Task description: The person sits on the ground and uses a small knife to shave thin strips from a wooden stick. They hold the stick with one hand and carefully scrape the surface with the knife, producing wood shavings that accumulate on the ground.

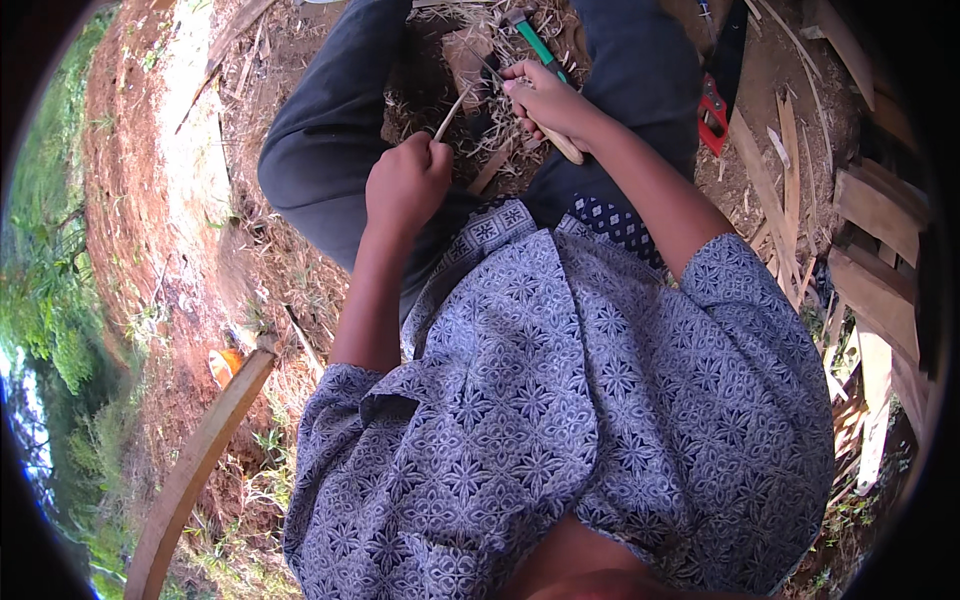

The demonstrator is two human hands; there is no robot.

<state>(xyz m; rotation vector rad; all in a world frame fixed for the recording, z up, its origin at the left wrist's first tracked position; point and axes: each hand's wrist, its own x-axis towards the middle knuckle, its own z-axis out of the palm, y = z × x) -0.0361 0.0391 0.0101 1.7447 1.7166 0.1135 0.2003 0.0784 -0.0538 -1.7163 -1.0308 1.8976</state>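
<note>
My left hand (408,182) is closed around a thin, pale wooden stick (453,112), whose narrow end points up and to the right. My right hand (545,104) grips a knife by its light wooden handle (559,143). The thin dark blade (489,68) reaches up and left from the fingers, apart from the stick's tip. Just beyond the right hand lies a hammer (534,44) with a green handle. A wooden block (468,62) sits between my legs among curled wood shavings.
A saw with a red handle (713,112) lies right of my right knee. Wood strips (770,190) and stacked planks (878,285) line the right side. At lower left a wooden beam (200,465) slants past an orange object (224,366). Shavings cover the ground.
</note>
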